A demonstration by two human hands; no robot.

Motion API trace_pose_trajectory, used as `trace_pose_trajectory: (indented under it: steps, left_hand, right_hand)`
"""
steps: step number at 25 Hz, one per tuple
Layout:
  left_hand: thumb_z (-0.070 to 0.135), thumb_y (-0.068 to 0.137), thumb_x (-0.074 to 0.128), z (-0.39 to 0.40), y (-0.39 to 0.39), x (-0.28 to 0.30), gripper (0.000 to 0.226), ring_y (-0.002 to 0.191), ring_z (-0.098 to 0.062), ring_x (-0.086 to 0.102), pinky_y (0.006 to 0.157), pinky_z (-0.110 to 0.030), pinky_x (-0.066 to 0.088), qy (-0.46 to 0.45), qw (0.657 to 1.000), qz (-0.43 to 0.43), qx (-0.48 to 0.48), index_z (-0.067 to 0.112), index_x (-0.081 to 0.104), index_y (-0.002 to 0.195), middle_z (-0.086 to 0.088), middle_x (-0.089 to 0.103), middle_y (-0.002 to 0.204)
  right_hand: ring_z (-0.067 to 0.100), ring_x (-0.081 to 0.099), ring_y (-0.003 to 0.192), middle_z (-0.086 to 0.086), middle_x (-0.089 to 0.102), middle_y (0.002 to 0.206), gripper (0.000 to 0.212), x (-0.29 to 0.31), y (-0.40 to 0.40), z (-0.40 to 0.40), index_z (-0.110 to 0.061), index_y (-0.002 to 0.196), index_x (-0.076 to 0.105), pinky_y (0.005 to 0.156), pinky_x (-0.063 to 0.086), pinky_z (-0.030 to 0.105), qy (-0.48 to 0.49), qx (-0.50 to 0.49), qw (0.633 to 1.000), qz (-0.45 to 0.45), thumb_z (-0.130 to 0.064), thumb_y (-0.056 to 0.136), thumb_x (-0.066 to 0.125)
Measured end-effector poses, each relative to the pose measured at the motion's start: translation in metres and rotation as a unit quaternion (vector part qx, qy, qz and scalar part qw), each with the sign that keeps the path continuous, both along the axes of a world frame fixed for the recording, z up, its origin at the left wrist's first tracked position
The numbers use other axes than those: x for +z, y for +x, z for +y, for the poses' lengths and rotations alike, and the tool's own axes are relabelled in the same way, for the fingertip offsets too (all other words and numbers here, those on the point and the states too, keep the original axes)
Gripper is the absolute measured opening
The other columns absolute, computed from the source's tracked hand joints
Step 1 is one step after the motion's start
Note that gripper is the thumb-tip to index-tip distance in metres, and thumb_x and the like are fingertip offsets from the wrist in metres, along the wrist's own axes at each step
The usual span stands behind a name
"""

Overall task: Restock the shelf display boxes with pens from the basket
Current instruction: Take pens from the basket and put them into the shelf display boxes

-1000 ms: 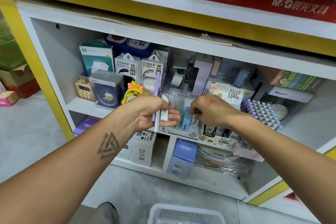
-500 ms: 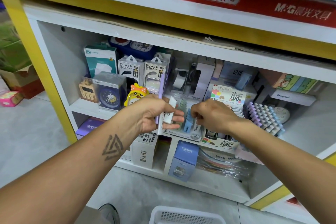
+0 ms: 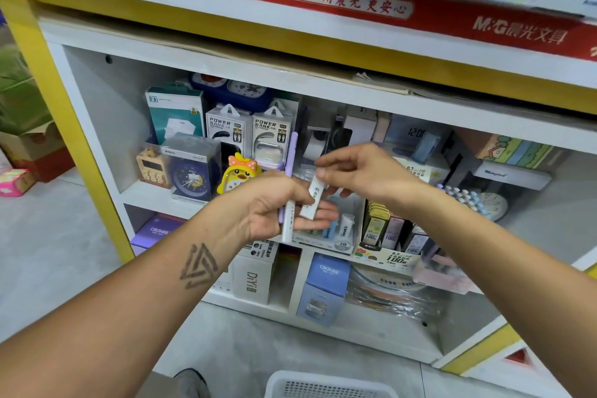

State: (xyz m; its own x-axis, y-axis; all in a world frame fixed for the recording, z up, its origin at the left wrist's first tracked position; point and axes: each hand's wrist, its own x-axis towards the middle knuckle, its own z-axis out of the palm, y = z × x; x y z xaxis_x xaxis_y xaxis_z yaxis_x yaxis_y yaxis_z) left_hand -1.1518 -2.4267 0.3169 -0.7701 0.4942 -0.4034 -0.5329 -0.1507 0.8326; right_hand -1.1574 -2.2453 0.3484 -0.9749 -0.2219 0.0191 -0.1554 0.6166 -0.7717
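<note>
At the far left of the shelf stand a clock box [image 3: 190,168] and a yellow duck toy [image 3: 240,173]; just right of them the left hand [image 3: 274,207] curls round a bundle of pens, a purple pen [image 3: 292,155] standing nearly upright above the fist and a white pen [image 3: 287,223] poking down below it; a short white pen [image 3: 311,199] lies slanted across the left fingers [image 3: 318,215], its long axis running from low-left to high-right; the right hand [image 3: 361,171] pinches its upper end between thumb and fingertip, so this hand is the nearer and holds it from above. The display box [image 3: 326,239] waits directly beneath and slightly behind the pen, so I judge the next move a short drop downward; right of it sits a lead-refill box [image 3: 387,255]; the basket [image 3: 323,386] rests on the near floor.
</note>
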Motion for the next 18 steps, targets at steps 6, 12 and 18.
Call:
trace_pose_trajectory:
  steps: [6, 12, 18]
  left_hand:
    - [-0.005, 0.093, 0.056, 0.0, -0.001, -0.003, 0.021, 0.095, -0.036, 0.072, 0.073, -0.052, 0.06, -0.028, 1.0, 0.004, 0.012, -0.01, 0.062, 0.113, -0.027, 0.072, 0.104]
    - [0.007, 0.093, 0.062, 0.001, -0.004, -0.005, 0.005, 0.04, -0.008, 0.04, 0.034, -0.015, 0.028, -0.077, 0.993, 0.041, 0.074, 0.004, 0.061, 0.09, -0.005, 0.053, 0.059]
    - [0.019, 0.096, 0.061, 0.004, -0.005, -0.003, 0.015, 0.033, -0.005, 0.027, 0.034, -0.014, 0.018, -0.085, 0.992, 0.066, 0.073, 0.007, 0.06, 0.087, 0.005, 0.033, 0.045]
  right_hand:
    - [0.012, 0.066, 0.064, 0.005, 0.073, 0.073, 0.011, 0.002, 0.003, 0.016, -0.004, 0.093, 0.074, 0.064, 0.055, 0.025, -0.077, -0.044, 0.996, 0.004, -0.001, 0.083, 0.078]
    - [0.006, 0.068, 0.058, -0.006, 0.07, 0.066, 0.012, 0.005, -0.005, 0.034, -0.017, 0.081, 0.072, 0.061, 0.051, 0.015, 0.077, -0.062, 0.993, 0.063, -0.007, 0.086, 0.076]
    - [0.009, 0.063, 0.078, -0.014, 0.064, 0.077, 0.011, -0.003, -0.019, 0.046, -0.025, 0.083, 0.073, 0.068, 0.046, 0.016, 0.333, -0.031, 0.931, 0.146, -0.015, 0.088, 0.07]
